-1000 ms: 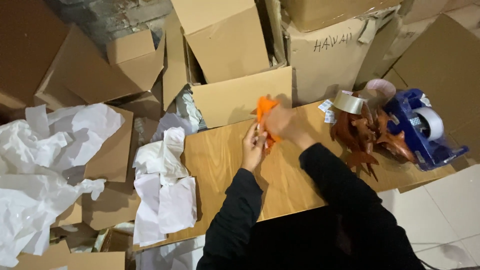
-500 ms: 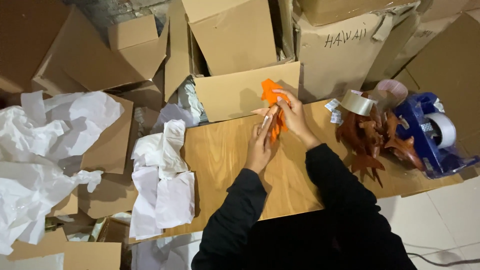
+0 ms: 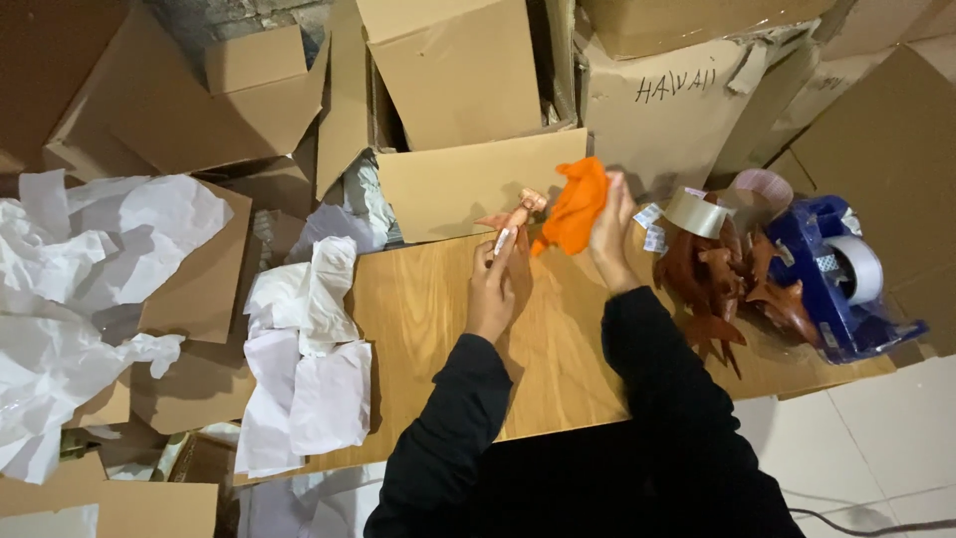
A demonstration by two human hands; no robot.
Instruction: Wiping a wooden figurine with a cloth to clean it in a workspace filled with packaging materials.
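Two hands: crumpled orange cloth, carved figurine

Wore a black long-sleeved top, plain and unmarked, the dark fabric covering both arms down to the wrists. Showed soft folds and creases along the sleeves, with snug cuffs ending just short of the bare left hand and bare right hand. Carried no gloves, rings, watch or other visible markings on either hand.
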